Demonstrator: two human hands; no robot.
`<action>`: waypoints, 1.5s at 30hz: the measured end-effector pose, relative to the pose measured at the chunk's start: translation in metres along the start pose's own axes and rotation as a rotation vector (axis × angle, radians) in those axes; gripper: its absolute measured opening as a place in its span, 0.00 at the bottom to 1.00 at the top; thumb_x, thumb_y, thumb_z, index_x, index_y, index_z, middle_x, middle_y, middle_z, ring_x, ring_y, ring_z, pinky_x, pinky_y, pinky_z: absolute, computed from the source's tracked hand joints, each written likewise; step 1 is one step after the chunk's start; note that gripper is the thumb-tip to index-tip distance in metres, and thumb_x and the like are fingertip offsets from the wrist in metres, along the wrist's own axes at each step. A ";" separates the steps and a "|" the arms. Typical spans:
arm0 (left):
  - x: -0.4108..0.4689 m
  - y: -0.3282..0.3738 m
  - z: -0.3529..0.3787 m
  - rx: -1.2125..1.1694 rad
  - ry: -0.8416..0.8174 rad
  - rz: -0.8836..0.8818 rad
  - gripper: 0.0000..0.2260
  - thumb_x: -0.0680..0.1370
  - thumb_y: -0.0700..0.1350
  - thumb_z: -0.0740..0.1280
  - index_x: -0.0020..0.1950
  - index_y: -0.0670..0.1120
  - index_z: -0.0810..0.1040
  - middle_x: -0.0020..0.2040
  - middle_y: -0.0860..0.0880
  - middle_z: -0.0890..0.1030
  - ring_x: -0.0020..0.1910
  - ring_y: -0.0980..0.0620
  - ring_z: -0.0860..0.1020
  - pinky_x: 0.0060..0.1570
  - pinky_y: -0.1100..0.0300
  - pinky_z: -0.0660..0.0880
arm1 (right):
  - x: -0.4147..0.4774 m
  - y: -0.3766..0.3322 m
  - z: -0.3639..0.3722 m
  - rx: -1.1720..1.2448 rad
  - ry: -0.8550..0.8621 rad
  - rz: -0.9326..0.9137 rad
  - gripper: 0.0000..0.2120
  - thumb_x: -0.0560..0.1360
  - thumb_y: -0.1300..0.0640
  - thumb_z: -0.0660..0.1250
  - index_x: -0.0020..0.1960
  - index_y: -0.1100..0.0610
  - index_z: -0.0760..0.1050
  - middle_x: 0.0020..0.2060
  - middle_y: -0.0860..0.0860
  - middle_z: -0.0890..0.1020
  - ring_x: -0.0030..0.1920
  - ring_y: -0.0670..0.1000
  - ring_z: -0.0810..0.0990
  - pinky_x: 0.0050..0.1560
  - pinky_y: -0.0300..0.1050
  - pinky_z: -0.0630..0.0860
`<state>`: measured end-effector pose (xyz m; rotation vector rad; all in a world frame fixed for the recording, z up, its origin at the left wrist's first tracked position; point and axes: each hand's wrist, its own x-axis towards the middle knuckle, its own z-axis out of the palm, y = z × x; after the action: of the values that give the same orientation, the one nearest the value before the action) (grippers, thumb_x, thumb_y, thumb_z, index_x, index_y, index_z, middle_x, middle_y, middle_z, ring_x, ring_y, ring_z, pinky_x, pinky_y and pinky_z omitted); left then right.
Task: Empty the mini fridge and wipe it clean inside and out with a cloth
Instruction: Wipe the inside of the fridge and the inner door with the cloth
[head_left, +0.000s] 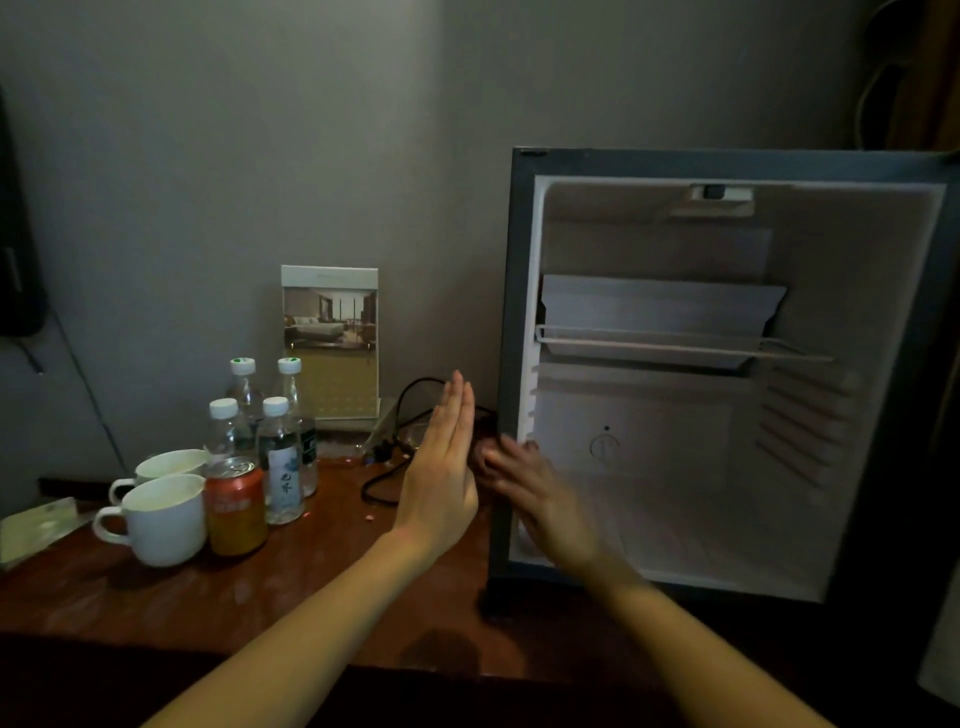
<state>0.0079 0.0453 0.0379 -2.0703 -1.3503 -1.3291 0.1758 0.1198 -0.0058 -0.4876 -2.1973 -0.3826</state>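
The mini fridge stands open on the right of the wooden table, its white inside bare except for a wire shelf. My left hand is raised flat, fingers straight and together, just left of the fridge's left edge, holding nothing. My right hand is blurred at the fridge's lower left front frame, fingers spread, nothing in it. No cloth is in view.
On the table's left stand several water bottles, an orange can and two white mugs. A standing picture card leans at the wall, with a black cable beside it. A dark object hangs at far left.
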 end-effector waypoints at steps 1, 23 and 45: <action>-0.004 0.002 0.002 0.037 -0.018 0.023 0.32 0.75 0.35 0.53 0.79 0.41 0.47 0.80 0.46 0.46 0.78 0.52 0.45 0.72 0.47 0.63 | -0.016 0.001 0.003 0.006 -0.079 -0.003 0.18 0.79 0.60 0.59 0.68 0.52 0.73 0.73 0.50 0.68 0.76 0.51 0.59 0.73 0.59 0.61; -0.033 0.049 0.021 -0.436 0.113 -0.216 0.12 0.75 0.35 0.70 0.56 0.46 0.79 0.52 0.55 0.75 0.52 0.61 0.76 0.53 0.66 0.75 | -0.006 -0.047 -0.061 0.525 0.290 0.682 0.13 0.77 0.67 0.64 0.55 0.52 0.74 0.51 0.52 0.81 0.48 0.47 0.82 0.44 0.46 0.82; 0.009 0.029 0.004 -0.236 0.027 -0.297 0.34 0.78 0.31 0.59 0.79 0.52 0.51 0.78 0.58 0.51 0.76 0.59 0.46 0.73 0.62 0.50 | 0.023 -0.036 0.001 0.223 0.497 0.443 0.13 0.73 0.67 0.65 0.55 0.58 0.80 0.61 0.52 0.76 0.62 0.52 0.75 0.62 0.49 0.76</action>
<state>0.0352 0.0383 0.0488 -2.0447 -1.6052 -1.7060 0.1456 0.0934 0.0079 -0.6562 -1.5740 -0.0101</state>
